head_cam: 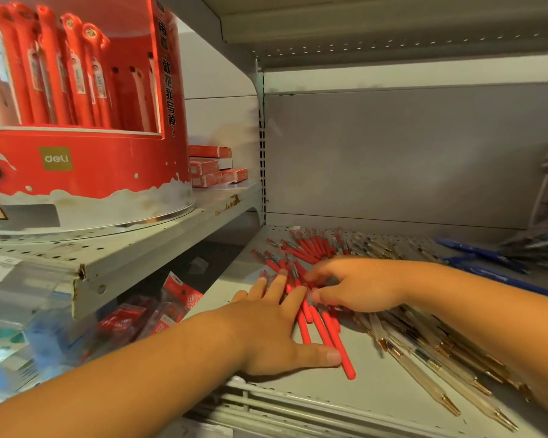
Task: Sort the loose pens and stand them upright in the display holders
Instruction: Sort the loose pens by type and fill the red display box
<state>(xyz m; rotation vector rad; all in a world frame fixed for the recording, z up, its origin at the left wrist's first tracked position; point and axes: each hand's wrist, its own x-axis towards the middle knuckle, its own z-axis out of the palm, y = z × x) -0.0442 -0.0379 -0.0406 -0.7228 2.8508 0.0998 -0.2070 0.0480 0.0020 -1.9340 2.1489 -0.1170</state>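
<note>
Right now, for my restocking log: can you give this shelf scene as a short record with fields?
left hand: flat, fingers straight, on red pens
right hand: fingers curled onto the same pens
red pens: loose on lower shelf
clear pens: loose, right of them
blue pens: far right
display holder: upper shelf, left; some slots empty

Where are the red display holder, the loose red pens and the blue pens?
red display holder [86, 172], head view, on its red lower wall.
loose red pens [310, 248], head view, on barrels at the heap's far end.
blue pens [484, 255], head view, on the barrel of one pen.
</note>
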